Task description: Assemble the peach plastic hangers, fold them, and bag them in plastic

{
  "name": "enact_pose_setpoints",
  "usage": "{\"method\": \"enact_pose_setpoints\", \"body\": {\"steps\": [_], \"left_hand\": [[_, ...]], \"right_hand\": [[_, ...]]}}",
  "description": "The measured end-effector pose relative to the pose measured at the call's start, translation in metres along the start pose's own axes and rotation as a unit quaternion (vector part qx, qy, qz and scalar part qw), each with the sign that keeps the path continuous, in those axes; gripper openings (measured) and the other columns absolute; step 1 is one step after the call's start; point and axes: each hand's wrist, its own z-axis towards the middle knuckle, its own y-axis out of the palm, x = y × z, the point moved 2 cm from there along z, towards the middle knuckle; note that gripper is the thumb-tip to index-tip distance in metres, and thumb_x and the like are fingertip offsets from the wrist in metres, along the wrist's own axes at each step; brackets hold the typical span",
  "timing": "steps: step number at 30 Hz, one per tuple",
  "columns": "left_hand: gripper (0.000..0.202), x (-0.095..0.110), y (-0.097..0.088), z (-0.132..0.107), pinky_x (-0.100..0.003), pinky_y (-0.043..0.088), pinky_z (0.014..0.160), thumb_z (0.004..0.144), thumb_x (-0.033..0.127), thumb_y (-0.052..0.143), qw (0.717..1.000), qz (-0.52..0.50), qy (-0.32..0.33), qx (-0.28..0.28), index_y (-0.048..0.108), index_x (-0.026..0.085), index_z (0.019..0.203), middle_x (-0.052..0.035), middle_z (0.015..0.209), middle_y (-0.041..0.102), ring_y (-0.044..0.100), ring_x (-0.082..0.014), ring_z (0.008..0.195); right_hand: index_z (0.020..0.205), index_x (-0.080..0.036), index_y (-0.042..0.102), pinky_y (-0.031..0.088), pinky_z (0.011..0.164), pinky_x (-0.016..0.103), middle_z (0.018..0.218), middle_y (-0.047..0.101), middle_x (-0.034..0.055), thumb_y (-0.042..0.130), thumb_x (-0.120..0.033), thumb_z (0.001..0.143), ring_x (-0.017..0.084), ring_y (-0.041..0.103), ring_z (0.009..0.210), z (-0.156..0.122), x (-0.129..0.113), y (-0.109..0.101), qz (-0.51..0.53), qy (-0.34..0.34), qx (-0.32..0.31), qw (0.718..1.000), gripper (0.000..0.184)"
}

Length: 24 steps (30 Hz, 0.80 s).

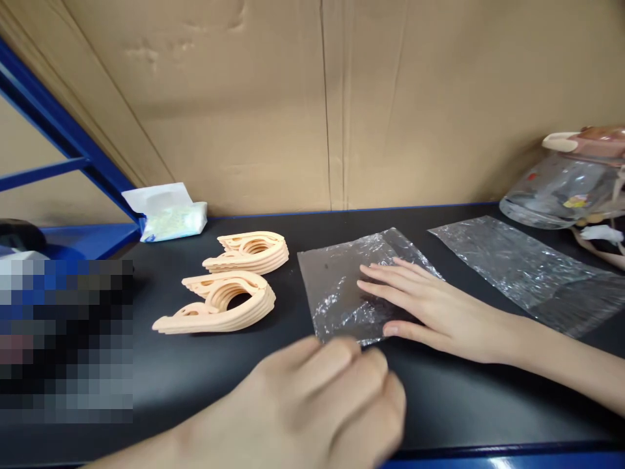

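Observation:
My right hand (430, 303) lies flat with its fingers outstretched on a clear plastic bag (336, 280). Closer to me, my left hand (332, 397) is curled into a fist by the bag's near edge, slightly blurred. Its fingertips are hidden, so whether it pinches the bag or anything else cannot be seen. Left of the bag sit two stacks of peach plastic pieces that look like folded travel hangers: a nearer stack (254, 309) and a farther stack (271, 260). Neither hand touches them.
Another clear plastic bag (508, 260) lies to the right on the black tabletop (219, 371). A transparent water jug (556, 192) with a pink lid stands at back right. Back left are a tissue pack (176, 221) and a blue metal frame (105, 182). Cardboard (244, 117) rises behind.

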Motion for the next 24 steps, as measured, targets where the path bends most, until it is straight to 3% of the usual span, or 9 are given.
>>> {"method": "enact_pose_setpoints", "body": {"steps": [3, 5, 8, 10, 13, 18, 21, 24], "left_hand": [[0.032, -0.026, -0.021, 0.072, -0.043, 0.057, 0.081, 0.097, 0.027, 0.048, 0.999, 0.004, -0.032, -0.002, 0.060, 0.007, 0.119, -0.0147, 0.113, 0.067, 0.062, -0.0308, 0.102], [0.039, -0.037, -0.019, 0.092, -0.046, 0.057, 0.086, 0.098, 0.034, 0.049, 0.997, -0.046, -0.062, -0.015, 0.057, 0.006, 0.124, -0.0157, 0.120, 0.064, 0.060, -0.0315, 0.108], [0.042, -0.047, -0.006, 0.090, -0.045, 0.051, 0.100, 0.100, 0.036, 0.047, 0.987, -0.130, -0.075, -0.051, 0.050, 0.011, 0.133, -0.0140, 0.133, 0.058, 0.055, -0.0280, 0.120], [0.042, -0.052, 0.002, 0.082, -0.045, 0.044, 0.109, 0.101, 0.035, 0.045, 0.980, -0.166, -0.081, -0.079, 0.047, 0.014, 0.138, -0.0126, 0.140, 0.054, 0.048, -0.0262, 0.131], [0.054, -0.058, 0.006, 0.075, -0.052, 0.033, 0.117, 0.101, 0.046, 0.044, 0.969, -0.177, -0.134, -0.111, 0.039, 0.015, 0.145, -0.0137, 0.153, 0.042, 0.032, -0.0290, 0.145], [0.081, -0.060, 0.009, 0.075, -0.061, 0.014, 0.121, 0.094, 0.067, 0.041, 0.951, -0.172, -0.206, -0.155, 0.025, 0.013, 0.153, -0.0159, 0.163, 0.021, 0.010, -0.0336, 0.152], [0.085, -0.060, 0.009, 0.075, -0.061, 0.016, 0.121, 0.093, 0.067, 0.042, 0.950, -0.187, -0.195, -0.155, 0.020, 0.014, 0.155, -0.0169, 0.164, 0.017, 0.008, -0.0330, 0.152], [0.090, -0.061, 0.007, 0.074, -0.060, 0.019, 0.120, 0.091, 0.068, 0.047, 0.950, -0.206, -0.179, -0.150, 0.016, 0.014, 0.156, -0.0181, 0.164, 0.016, 0.008, -0.0323, 0.152]], "right_hand": [[0.147, -0.019, 0.042, 0.039, 0.114, 0.048, 0.157, 0.040, 0.0100, 0.038, -0.049, 0.101, 0.026, 0.037, 0.144, 0.000, 0.006, 0.000, 0.066, 0.037, -0.011, 0.997, 0.056], [0.142, -0.019, 0.048, 0.040, 0.113, 0.045, 0.150, 0.049, 0.0097, 0.039, -0.045, 0.102, 0.024, 0.044, 0.139, 0.001, 0.016, -0.003, 0.078, 0.071, 0.027, 0.994, 0.049], [0.125, -0.019, 0.059, 0.048, 0.102, 0.044, 0.126, 0.064, 0.0100, 0.039, -0.037, 0.101, 0.024, 0.061, 0.117, 0.001, 0.041, -0.007, 0.058, 0.153, 0.094, 0.982, 0.036], [0.116, -0.020, 0.063, 0.054, 0.084, 0.042, 0.107, 0.069, 0.0079, 0.041, -0.035, 0.099, 0.023, 0.067, 0.093, -0.001, 0.058, -0.007, 0.042, 0.206, 0.083, 0.974, 0.031], [0.104, -0.023, 0.067, 0.050, 0.070, 0.040, 0.091, 0.070, 0.0057, 0.047, -0.036, 0.096, 0.024, 0.065, 0.078, -0.004, 0.074, -0.006, 0.017, 0.228, 0.039, 0.973, 0.026], [0.096, -0.027, 0.072, 0.044, 0.075, 0.042, 0.083, 0.071, 0.0037, 0.056, -0.048, 0.093, 0.024, 0.064, 0.077, -0.003, 0.074, -0.010, 0.013, 0.194, 0.014, 0.981, 0.027], [0.096, -0.031, 0.075, 0.042, 0.082, 0.047, 0.091, 0.071, 0.0036, 0.055, -0.057, 0.092, 0.025, 0.063, 0.087, 0.000, 0.069, -0.012, 0.018, 0.159, 0.008, 0.987, 0.033], [0.105, -0.032, 0.074, 0.044, 0.087, 0.049, 0.105, 0.071, 0.0051, 0.051, -0.056, 0.094, 0.026, 0.062, 0.099, 0.001, 0.064, -0.013, 0.047, 0.106, 0.014, 0.993, 0.035]]}}
